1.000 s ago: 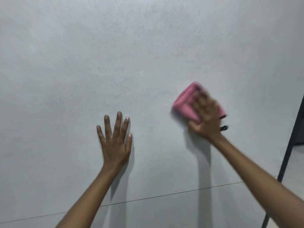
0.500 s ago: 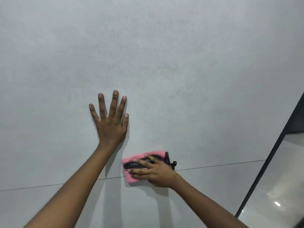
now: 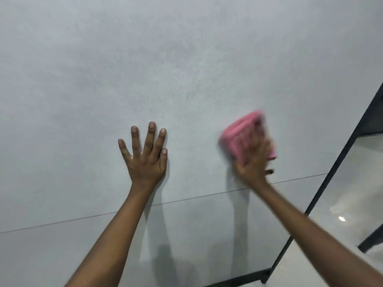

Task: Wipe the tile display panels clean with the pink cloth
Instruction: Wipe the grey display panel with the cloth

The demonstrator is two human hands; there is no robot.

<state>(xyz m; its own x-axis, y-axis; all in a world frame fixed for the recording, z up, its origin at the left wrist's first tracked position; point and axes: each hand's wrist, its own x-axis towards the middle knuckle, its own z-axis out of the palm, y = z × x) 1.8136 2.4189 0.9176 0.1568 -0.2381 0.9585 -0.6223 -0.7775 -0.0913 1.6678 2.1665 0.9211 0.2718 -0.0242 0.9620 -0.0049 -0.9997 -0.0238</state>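
A large pale grey tile panel (image 3: pixel 186 69) fills most of the head view, with a thin seam running across it low down. My left hand (image 3: pixel 146 156) lies flat on the panel, fingers spread, holding nothing. To its right, my right hand (image 3: pixel 256 160) presses the folded pink cloth (image 3: pixel 238 137) against the panel just above the seam. Hand and cloth are blurred by motion. A small dark object sticks out below the right hand; I cannot tell what it is.
A black metal frame (image 3: pixel 331 177) edges the panel on the right and along the bottom. Beyond it lies a glossy light floor (image 3: pixel 352 204) with a lamp reflection. A lower grey panel (image 3: pixel 186 245) sits under the seam.
My right hand has swept the pink cloth from low beside my left wrist up and to the right. My left hand stays flat on the panel.
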